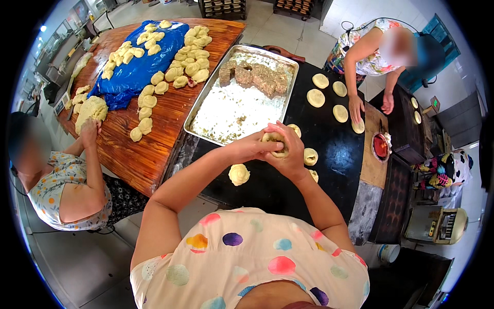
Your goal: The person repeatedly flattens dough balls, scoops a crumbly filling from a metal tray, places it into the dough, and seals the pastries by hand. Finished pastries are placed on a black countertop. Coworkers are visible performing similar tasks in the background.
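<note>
My left hand [251,147] and my right hand [291,158] are wrapped together round a cup of pale yellow dough [272,137], with my left thumb across its opening. Brownish filling seems to show inside. The dough is above the black worktop, close to the near right corner of a metal tray [191,126]. A dough ball [239,175] sits on the worktop left of my hands. Just right of them is a filled dough round [310,156], with others partly hidden behind my right hand and forearm.
The tray bears crumbly brown filling [257,78]. On the wooden table [154,162] lie a blue plastic sheet [123,85] and many dough pieces; a co-worker at left presses dough [92,112]. Another co-worker at right touches a flat round [357,125], near a red-filled bowl [381,147].
</note>
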Available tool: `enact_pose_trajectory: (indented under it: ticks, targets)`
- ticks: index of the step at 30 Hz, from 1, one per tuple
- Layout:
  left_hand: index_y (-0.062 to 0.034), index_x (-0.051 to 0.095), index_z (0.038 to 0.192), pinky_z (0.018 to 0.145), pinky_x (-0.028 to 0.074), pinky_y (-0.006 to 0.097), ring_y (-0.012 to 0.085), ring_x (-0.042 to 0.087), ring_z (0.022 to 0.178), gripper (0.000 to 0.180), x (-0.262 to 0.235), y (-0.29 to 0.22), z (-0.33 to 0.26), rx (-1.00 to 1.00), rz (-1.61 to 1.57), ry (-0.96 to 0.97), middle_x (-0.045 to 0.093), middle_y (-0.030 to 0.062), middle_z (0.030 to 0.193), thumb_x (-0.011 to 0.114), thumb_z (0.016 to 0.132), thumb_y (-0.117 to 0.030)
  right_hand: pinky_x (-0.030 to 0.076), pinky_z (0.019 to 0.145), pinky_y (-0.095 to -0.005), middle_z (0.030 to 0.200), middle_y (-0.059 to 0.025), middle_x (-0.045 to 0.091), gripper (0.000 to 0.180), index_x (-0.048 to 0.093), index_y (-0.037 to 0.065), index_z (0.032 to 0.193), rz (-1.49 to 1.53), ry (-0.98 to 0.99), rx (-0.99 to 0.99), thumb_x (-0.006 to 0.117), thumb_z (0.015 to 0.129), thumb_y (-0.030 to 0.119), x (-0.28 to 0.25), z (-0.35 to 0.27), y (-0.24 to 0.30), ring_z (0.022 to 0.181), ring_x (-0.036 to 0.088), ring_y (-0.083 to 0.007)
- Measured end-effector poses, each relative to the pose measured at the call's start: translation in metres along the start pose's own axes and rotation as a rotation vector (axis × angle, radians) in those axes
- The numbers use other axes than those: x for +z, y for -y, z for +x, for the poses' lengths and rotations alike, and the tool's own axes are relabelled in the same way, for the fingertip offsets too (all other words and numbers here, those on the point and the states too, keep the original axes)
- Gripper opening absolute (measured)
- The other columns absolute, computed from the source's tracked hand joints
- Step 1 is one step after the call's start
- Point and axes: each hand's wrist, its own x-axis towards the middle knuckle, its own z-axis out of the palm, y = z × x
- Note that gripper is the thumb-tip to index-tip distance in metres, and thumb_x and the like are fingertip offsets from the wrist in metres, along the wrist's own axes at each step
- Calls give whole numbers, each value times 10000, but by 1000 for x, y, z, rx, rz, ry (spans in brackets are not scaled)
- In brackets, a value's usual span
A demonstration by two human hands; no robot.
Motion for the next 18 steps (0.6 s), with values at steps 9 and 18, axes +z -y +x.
enact_pose_trajectory:
  ticks: [9, 18]
  targets:
    - [-11, 467, 1336, 922, 444, 330, 214, 573, 1076, 643, 18, -15, -2, 296, 502, -265, 593, 133, 1193, 320, 1010, -545, 398, 1055, -348, 1145, -135, 670, 327, 582, -58, 1240, 555, -202, 375, 506, 984, 130, 6, 15, 13, 1097, 600, -166]
    - [-51, 233, 1496, 1066, 363, 361, 275, 459, 1288, 753, 19, -15, 5, 346, 348, -256, 427, 196, 1397, 185, 997, -612, 432, 1024, -388, 1176, -157, 653, 332, 584, -40, 1224, 313, -169, 146, 562, 950, 146, 8, 25, 17, 1102, 616, -237]
